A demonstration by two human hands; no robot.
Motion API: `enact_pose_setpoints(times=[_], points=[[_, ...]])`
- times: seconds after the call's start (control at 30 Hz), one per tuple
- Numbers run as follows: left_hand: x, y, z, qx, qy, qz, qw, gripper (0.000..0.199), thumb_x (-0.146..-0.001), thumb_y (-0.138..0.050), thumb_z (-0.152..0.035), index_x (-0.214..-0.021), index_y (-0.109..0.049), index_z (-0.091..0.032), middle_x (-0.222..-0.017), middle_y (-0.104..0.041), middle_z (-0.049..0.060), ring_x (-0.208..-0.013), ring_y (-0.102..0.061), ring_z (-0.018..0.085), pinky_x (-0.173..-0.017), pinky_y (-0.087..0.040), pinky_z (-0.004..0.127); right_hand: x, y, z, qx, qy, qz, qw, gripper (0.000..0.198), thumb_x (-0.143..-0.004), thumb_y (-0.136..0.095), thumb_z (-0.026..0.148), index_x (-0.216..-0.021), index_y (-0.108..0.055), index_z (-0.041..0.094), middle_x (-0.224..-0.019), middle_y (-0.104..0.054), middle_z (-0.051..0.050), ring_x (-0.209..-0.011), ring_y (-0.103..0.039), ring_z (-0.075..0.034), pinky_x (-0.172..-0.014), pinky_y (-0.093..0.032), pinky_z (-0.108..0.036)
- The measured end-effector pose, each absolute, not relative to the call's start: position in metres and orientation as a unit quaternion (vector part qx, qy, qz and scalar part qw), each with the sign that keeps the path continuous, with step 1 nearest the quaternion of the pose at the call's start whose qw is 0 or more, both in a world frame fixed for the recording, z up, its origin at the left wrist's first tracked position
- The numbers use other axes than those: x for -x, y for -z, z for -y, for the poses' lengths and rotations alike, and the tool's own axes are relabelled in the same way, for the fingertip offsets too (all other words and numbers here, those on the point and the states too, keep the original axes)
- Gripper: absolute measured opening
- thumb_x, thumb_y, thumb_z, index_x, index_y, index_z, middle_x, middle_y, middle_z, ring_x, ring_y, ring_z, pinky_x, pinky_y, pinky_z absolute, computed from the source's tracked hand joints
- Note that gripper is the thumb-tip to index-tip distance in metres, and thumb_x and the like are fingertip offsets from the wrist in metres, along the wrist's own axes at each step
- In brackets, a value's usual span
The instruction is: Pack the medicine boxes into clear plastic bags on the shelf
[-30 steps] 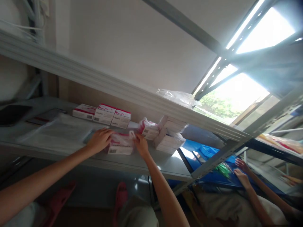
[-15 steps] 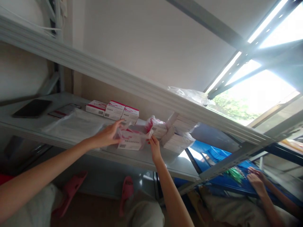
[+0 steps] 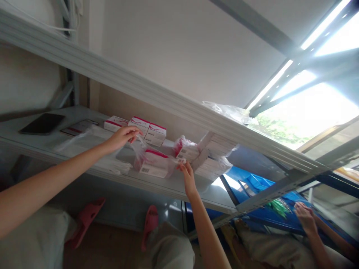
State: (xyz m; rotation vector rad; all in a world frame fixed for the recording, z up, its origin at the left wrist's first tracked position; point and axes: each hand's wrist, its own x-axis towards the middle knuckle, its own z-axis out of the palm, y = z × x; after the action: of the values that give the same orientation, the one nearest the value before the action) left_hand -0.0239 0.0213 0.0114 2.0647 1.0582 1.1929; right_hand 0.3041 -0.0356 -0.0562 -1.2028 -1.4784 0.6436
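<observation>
Plastic bag [image 3: 139, 149], two grips [image 3: 123, 138] [image 3: 187, 177] holding; one box [image 3: 154, 164] inside, three boxes [image 3: 139, 126] behind.

1 head-worn camera looks forward and down at the nearby shelf [image 3: 202, 189], slightly tilted.

The left forearm [image 3: 64, 173] and right forearm [image 3: 206, 228] are bare, long and slim, tapering to narrow wrists; the left grip [image 3: 122, 139] and right grip [image 3: 187, 178] are bare human hands with slender fingers. Below, loose trousers [image 3: 32, 239] in a pale greyish cloth hang in soft, plain folds around both legs. On the feet are pink slippers [image 3: 150, 222] with rounded toe ends and broad bands, the left one partly in shadow.
</observation>
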Motion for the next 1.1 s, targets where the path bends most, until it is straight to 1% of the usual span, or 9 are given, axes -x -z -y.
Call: enact_pose_setpoints(times=[0.07,0.13,0.23,0.37,0.47,0.57,0.83,0.97,1.1], points=[[0.017,-0.013,-0.009,-0.756,-0.453,-0.434,0.186,0.033,-0.09,-0.04,-0.035,-0.106,-0.06,-0.015,-0.067,-0.058,0.001,-0.066,-0.055,0.017,-0.067,-0.044,0.03,-0.297,0.053,0.043,0.54,-0.182,0.576,0.586,0.033,-0.078,-0.047,0.036,-0.104,-0.052,0.017,-0.102,-0.059,-0.008,-0.084,-0.056,-0.018,-0.071,-0.043,-0.028],[0.003,-0.016,0.01,-0.722,-0.491,-0.485,0.048,0.032,-0.089,-0.044,-0.03,-0.116,-0.056,-0.017,-0.096,-0.062,0.008,-0.092,-0.057,0.022,-0.084,-0.044,0.039,-0.284,0.043,0.056,0.571,-0.043,0.517,0.636,0.031,-0.077,-0.043,0.026,-0.106,-0.05,0.017,-0.108,-0.054,-0.01,-0.088,-0.054,-0.019,-0.071,-0.042,-0.029],[-0.028,-0.021,0.035,-0.735,-0.491,-0.456,-0.105,0.03,-0.089,-0.043,-0.019,-0.117,-0.055,-0.02,-0.125,-0.053,0.012,-0.117,-0.046,0.027,-0.1,-0.034,0.047,-0.255,0.021,0.075,0.526,0.087,0.584,0.612,0.023,-0.082,-0.036,0.016,-0.096,-0.054,0.018,-0.107,-0.055,-0.011,-0.101,-0.052,-0.02,-0.084,-0.042,-0.034],[-0.056,-0.012,0.033,-0.888,-0.29,-0.345,-0.086,0.029,-0.088,-0.039,-0.009,-0.109,-0.058,-0.016,-0.11,-0.062,0.011,-0.105,-0.057,0.024,-0.091,-0.042,0.038,-0.222,0.0,0.07,0.463,0.089,0.805,0.36,0.03,-0.09,-0.032,0.012,-0.101,-0.059,0.018,-0.102,-0.062,-0.009,-0.099,-0.057,-0.018,-0.088,-0.042,-0.031],[-0.049,0.01,0.019,-0.906,-0.162,-0.384,-0.069,0.03,-0.085,-0.041,-0.004,-0.104,-0.061,-0.015,-0.096,-0.067,0.01,-0.088,-0.063,0.022,-0.079,-0.045,0.034,-0.221,0.002,0.053,0.562,0.103,0.806,0.152,0.026,-0.093,-0.036,0.015,-0.105,-0.06,0.017,-0.089,-0.067,-0.009,-0.085,-0.064,-0.019,-0.076,-0.046,-0.03],[-0.029,0.035,0.017,-0.919,-0.142,-0.362,-0.065,0.032,-0.085,-0.042,-0.004,-0.101,-0.064,-0.021,-0.092,-0.068,0.007,-0.083,-0.063,0.021,-0.074,-0.044,0.032,-0.236,0.013,0.048,0.631,0.115,0.766,0.038,0.023,-0.094,-0.041,0.019,-0.101,-0.063,0.017,-0.088,-0.07,-0.011,-0.081,-0.068,-0.022,-0.069,-0.047,-0.03],[-0.028,0.067,0.027,-0.918,-0.144,-0.361,-0.082,0.03,-0.084,-0.041,-0.004,-0.07,-0.065,-0.016,-0.074,-0.067,0.013,-0.076,-0.063,0.025,-0.074,-0.043,0.037,-0.255,0.031,0.06,0.673,0.108,0.731,0.016,0.023,-0.091,-0.044,0.019,-0.097,-0.066,0.017,-0.088,-0.07,-0.013,-0.081,-0.069,-0.025,-0.067,-0.049,-0.031],[-0.025,0.064,0.011,-0.906,-0.134,-0.401,-0.016,0.027,-0.083,-0.04,-0.009,-0.081,-0.066,-0.015,-0.082,-0.07,0.014,-0.082,-0.066,0.025,-0.082,-0.041,0.037,-0.265,0.04,0.045,0.681,0.062,0.729,0.036,0.025,-0.085,-0.053,0.019,-0.107,-0.065,0.016,-0.098,-0.069,-0.014,-0.09,-0.067,-0.025,-0.074,-0.049,-0.032],[-0.02,0.057,-0.004,-0.888,-0.119,-0.443,0.014,0.031,-0.082,-0.041,-0.014,-0.104,-0.062,-0.015,-0.089,-0.072,0.013,-0.078,-0.067,0.022,-0.071,-0.043,0.029,-0.284,0.06,0.017,0.636,-0.092,0.755,0.132,0.044,-0.083,-0.051,0.016,-0.127,-0.055,0.022,-0.1,-0.071,-0.007,-0.077,-0.068,-0.017,-0.07,-0.05,-0.025]])
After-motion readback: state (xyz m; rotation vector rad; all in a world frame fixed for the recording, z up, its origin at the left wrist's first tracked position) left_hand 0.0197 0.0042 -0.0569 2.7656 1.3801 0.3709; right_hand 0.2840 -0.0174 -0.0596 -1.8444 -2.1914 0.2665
